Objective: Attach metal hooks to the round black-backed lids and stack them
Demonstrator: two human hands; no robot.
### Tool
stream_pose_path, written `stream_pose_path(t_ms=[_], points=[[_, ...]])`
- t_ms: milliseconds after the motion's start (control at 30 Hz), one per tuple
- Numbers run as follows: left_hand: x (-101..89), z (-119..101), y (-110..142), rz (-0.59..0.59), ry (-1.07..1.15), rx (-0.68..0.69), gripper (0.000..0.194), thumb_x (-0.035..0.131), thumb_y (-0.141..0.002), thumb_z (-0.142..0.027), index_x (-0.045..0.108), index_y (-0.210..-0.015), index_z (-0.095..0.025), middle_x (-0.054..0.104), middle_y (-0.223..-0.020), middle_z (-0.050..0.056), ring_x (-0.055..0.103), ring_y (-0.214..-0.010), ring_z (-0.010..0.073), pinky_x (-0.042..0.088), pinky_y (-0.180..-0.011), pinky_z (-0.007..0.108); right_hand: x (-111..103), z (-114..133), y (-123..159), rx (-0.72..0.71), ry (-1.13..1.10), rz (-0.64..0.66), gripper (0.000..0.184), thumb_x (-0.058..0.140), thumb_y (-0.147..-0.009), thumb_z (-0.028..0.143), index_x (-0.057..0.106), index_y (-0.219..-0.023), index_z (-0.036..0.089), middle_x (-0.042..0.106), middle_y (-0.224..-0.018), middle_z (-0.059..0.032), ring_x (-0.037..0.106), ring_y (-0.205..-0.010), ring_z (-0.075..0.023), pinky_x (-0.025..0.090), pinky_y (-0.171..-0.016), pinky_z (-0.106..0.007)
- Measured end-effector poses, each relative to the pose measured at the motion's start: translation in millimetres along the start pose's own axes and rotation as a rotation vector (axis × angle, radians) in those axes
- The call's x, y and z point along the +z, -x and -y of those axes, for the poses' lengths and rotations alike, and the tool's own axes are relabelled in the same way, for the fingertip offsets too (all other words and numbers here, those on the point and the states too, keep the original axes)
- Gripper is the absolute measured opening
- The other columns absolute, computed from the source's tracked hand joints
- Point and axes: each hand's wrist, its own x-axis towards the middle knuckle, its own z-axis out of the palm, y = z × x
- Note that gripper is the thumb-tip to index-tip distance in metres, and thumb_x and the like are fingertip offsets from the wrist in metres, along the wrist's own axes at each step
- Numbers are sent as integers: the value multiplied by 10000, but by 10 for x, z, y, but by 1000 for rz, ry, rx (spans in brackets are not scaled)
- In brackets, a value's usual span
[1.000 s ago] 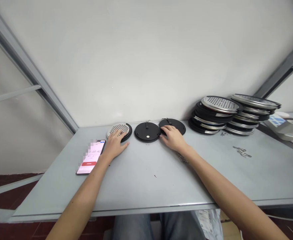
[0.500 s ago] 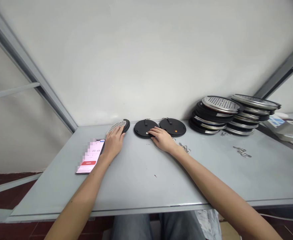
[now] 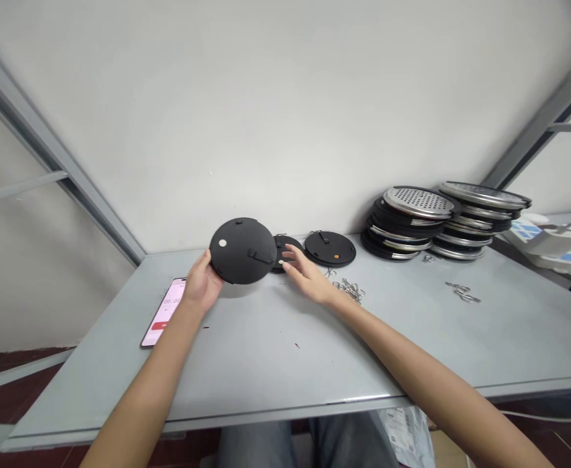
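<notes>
My left hand (image 3: pixel 201 284) grips the lower left edge of a round black disc (image 3: pixel 243 250) and holds it up off the table, its black back turned toward me. My right hand (image 3: pixel 306 275) is open with fingers spread, just right of that disc. Its fingertips reach over a second black disc (image 3: pixel 288 248) lying flat on the grey table (image 3: pixel 285 338). A third black disc (image 3: pixel 330 248) lies flat farther right. A small pile of metal hooks (image 3: pixel 349 287) lies beside my right wrist.
A phone (image 3: pixel 164 312) with a pink lit screen lies left of my left hand. Two stacks of black and metal mesh discs (image 3: pixel 414 220) (image 3: pixel 477 209) stand at the back right against the wall. More loose hooks (image 3: pixel 462 293) lie on the table's right.
My left hand has lifted the mesh-faced disc off the table and turned it so its black back faces me. My right hand has moved left from the middle disc toward the raised one.
</notes>
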Motion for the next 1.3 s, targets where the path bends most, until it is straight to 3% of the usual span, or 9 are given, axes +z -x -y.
stream_pose_path(t_ms=[100, 233, 433, 600, 767, 933, 1067, 1167, 1300], points=[[102, 131, 112, 52, 35, -155, 228, 517, -883, -264, 670, -1012, -155, 689, -1105, 76, 614, -1070, 202, 476, -955, 348, 5, 97, -15, 127, -339, 22, 491, 429, -911, 520, 467, -1286, 205, 627, -1108, -85, 634, -887, -186, 546, -778, -361], [106, 227, 171, 211, -29, -308, 259, 556, -842, -341, 667, -984, -155, 696, -1039, 84, 648, -964, 230, 528, -807, 335, -117, 140, 13, 240, -440, 4, 389, 571, -834, 518, 611, -1016, 177, 632, -809, -22, 599, -719, -147, 502, -608, -258], [-134, 252, -6, -136, -318, -136, 336, 743, -691, -168, 608, -999, -156, 664, -786, 14, 646, -710, 111, 512, -689, 228, -353, 109, 145, 244, -434, 251, 385, 588, -840, 495, 652, -1049, 179, 678, -897, -41, 615, -775, -155, 475, -686, -273], [-159, 250, -19, -145, -362, -172, 328, 766, -682, -154, 616, -973, -125, 682, -761, 53, 669, -734, 133, 532, -733, 263, -381, 135, 185, 292, -425, 391, 396, 577, -844, 503, 683, -999, 154, 703, -934, -66, 640, -873, -193, 478, -811, -316], [-32, 222, 115, 17, -425, -260, 354, 766, -724, -254, 627, -1023, -125, 713, -957, 141, 698, -839, 200, 543, -805, 337, -340, 166, 180, 253, -285, 376, 410, 492, -886, 517, 675, -935, 153, 701, -885, -49, 637, -798, -184, 489, -740, -299], [6, 250, 151, 153, -440, -262, 290, 653, -821, -318, 618, -1049, -142, 707, -1004, 154, 697, -895, 243, 536, -835, 404, -248, 130, 189, 114, 151, 225, 395, 398, -930, 438, 665, -820, 169, 665, -758, -9, 584, -675, -158, 442, -634, -270], [13, 307, 197, 225, -766, 67, 347, 558, -861, -446, 642, -1031, -156, 692, -1032, 144, 648, -1010, 279, 476, -933, 469, -121, 89, 221, 50, 461, 108, 337, 390, -927, 327, 673, -808, 189, 660, -697, -16, 573, -626, -158, 397, -598, -262], [22, 327, 277, 451, -1146, 330, 431, 629, -807, -453, 617, -1166, -216, 611, -1235, 105, 536, -1185, 283, 370, -1060, 456, -83, 89, 244, 2, 563, 77, 297, 396, -920, 274, 683, -943, 204, 709, -805, -40, 623, -698, -181, 419, -630, -269], [25, 334, 342, 661, -1362, 314, 647, 678, -747, -502, 513, -1319, -249, 461, -1413, 89, 417, -1300, 297, 329, -1101, 453, -212, 106, 249, -105, 580, 69, 338, 379, -920, 213, 642, -1132, 194, 697, -1088, -73, 649, -923, -201, 461, -780, -286]])
